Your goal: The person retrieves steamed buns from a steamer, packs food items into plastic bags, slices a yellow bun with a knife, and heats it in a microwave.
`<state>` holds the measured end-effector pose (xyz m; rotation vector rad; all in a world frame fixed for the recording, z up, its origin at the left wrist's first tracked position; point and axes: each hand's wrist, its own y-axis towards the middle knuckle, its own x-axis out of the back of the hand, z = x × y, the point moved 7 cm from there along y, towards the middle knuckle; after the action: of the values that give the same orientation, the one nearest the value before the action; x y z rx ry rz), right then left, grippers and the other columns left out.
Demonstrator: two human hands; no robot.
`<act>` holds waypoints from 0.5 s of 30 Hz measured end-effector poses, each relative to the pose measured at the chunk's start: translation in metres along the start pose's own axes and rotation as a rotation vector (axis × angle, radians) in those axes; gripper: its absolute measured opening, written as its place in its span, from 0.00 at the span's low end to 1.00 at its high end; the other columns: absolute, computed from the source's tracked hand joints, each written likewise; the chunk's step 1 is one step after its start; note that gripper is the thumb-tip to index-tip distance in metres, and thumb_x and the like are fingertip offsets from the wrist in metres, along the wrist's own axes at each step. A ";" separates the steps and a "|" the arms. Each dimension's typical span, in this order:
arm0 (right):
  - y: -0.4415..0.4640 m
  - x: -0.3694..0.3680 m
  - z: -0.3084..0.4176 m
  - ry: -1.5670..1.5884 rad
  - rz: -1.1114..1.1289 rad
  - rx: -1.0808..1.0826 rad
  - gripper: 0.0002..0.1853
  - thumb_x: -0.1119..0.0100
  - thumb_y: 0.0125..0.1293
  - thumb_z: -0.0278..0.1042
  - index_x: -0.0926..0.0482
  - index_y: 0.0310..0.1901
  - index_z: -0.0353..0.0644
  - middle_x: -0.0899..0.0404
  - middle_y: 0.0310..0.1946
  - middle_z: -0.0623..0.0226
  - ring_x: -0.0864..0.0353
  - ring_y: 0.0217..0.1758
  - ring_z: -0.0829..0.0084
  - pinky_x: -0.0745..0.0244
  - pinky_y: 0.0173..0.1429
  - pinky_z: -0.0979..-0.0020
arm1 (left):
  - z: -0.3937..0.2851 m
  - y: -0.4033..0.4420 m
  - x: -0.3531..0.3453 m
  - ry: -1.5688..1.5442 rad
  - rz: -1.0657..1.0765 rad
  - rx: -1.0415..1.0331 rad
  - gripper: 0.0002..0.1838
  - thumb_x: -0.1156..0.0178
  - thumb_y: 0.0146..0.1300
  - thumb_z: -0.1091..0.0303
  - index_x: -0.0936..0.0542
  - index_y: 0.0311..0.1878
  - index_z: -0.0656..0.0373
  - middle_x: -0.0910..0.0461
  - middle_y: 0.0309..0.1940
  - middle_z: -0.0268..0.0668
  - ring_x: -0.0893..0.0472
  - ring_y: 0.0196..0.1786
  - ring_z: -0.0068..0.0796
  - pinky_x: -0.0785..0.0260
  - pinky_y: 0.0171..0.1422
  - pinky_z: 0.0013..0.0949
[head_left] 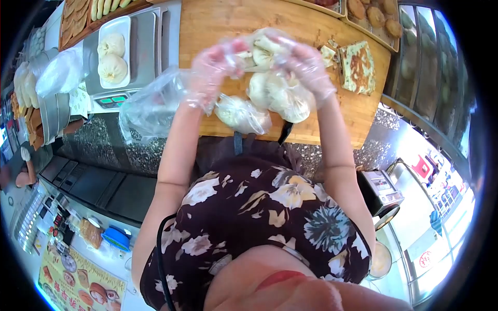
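Observation:
Both my hands wear clear plastic gloves and are raised over the wooden board. My left hand [217, 65] has its fingers closed on the left side of a clear plastic bag. My right hand [306, 67] grips the other side of it. Between them a white steamed bun [263, 51] shows in the bag; the film blurs exactly where the fingertips pinch. Just below, bagged steamed buns [282, 98] lie close to my right wrist. Another bagged bun [241, 114] rests at the board's near edge, near my left wrist.
Right of my hands, a browned flatbread [358, 67] lies on the cutting board [218, 20] beside small cut pieces. A black handle [285, 132] juts over the near edge. At left, a scale [142, 62] bears a white tray [126, 78] with two buns, near loose plastic bags [150, 106].

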<state>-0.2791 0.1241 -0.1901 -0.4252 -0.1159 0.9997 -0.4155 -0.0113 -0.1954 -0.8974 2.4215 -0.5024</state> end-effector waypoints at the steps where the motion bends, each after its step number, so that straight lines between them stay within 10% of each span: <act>1: 0.006 -0.011 -0.011 -0.371 -0.020 0.025 0.23 0.34 0.56 0.31 0.22 0.56 0.51 0.18 0.44 0.74 0.20 0.40 0.78 0.24 0.40 0.74 | 0.011 -0.003 -0.020 0.171 0.154 0.091 0.16 0.37 0.57 0.76 0.21 0.50 0.62 0.19 0.45 0.40 0.21 0.48 0.25 0.27 0.46 0.26; 4: 0.007 -0.037 0.004 -0.481 0.020 0.549 0.14 0.38 0.58 0.33 0.18 0.46 0.44 0.18 0.41 0.65 0.21 0.46 0.69 0.28 0.52 0.67 | 0.028 -0.002 -0.039 0.474 0.426 0.192 0.14 0.36 0.55 0.72 0.20 0.45 0.62 0.18 0.42 0.38 0.22 0.47 0.25 0.29 0.51 0.30; 6: 0.018 -0.012 -0.021 -0.223 -0.052 0.233 0.12 0.41 0.57 0.31 0.18 0.43 0.40 0.19 0.42 0.61 0.22 0.47 0.67 0.29 0.53 0.65 | 0.044 0.024 -0.024 0.598 0.537 0.189 0.12 0.36 0.55 0.70 0.20 0.42 0.62 0.18 0.39 0.37 0.22 0.46 0.26 0.30 0.53 0.33; 7: 0.015 0.006 -0.052 0.037 -0.132 -0.097 0.11 0.44 0.56 0.28 0.18 0.40 0.36 0.19 0.43 0.57 0.23 0.49 0.64 0.30 0.54 0.64 | 0.058 0.050 0.002 -0.011 0.534 0.219 0.10 0.37 0.54 0.70 0.20 0.40 0.62 0.19 0.38 0.38 0.22 0.46 0.29 0.30 0.54 0.35; 8: 0.026 0.021 -0.071 0.926 0.034 0.109 0.10 0.49 0.53 0.23 0.19 0.35 0.33 0.20 0.43 0.55 0.23 0.48 0.65 0.29 0.50 0.64 | 0.059 0.063 0.021 -0.619 0.506 0.233 0.09 0.39 0.54 0.70 0.20 0.38 0.62 0.20 0.37 0.39 0.22 0.46 0.31 0.30 0.55 0.37; 9: 0.026 0.021 -0.072 0.919 0.039 0.107 0.10 0.49 0.53 0.23 0.19 0.35 0.33 0.20 0.43 0.55 0.23 0.48 0.65 0.29 0.50 0.64 | 0.066 0.061 0.034 -1.004 0.254 0.398 0.07 0.44 0.55 0.73 0.21 0.36 0.64 0.22 0.37 0.42 0.22 0.43 0.35 0.29 0.52 0.36; 14: 0.028 -0.002 -0.063 1.334 -0.006 -0.025 0.12 0.48 0.54 0.21 0.19 0.39 0.36 0.19 0.39 0.59 0.23 0.45 0.70 0.27 0.42 0.73 | 0.056 0.037 0.002 -0.786 0.077 0.124 0.11 0.50 0.59 0.75 0.21 0.43 0.63 0.21 0.37 0.37 0.23 0.39 0.25 0.29 0.45 0.29; 15: 0.027 -0.013 -0.045 0.673 -0.067 -0.060 0.13 0.46 0.55 0.22 0.19 0.43 0.37 0.20 0.39 0.61 0.23 0.45 0.70 0.28 0.41 0.75 | 0.053 0.031 -0.012 -0.427 0.157 0.170 0.11 0.47 0.60 0.73 0.20 0.44 0.62 0.21 0.36 0.35 0.24 0.39 0.24 0.30 0.45 0.29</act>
<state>-0.2942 0.1128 -0.2405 -0.7856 0.4443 0.7459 -0.3925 0.0101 -0.2496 -0.6578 2.0073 -0.4038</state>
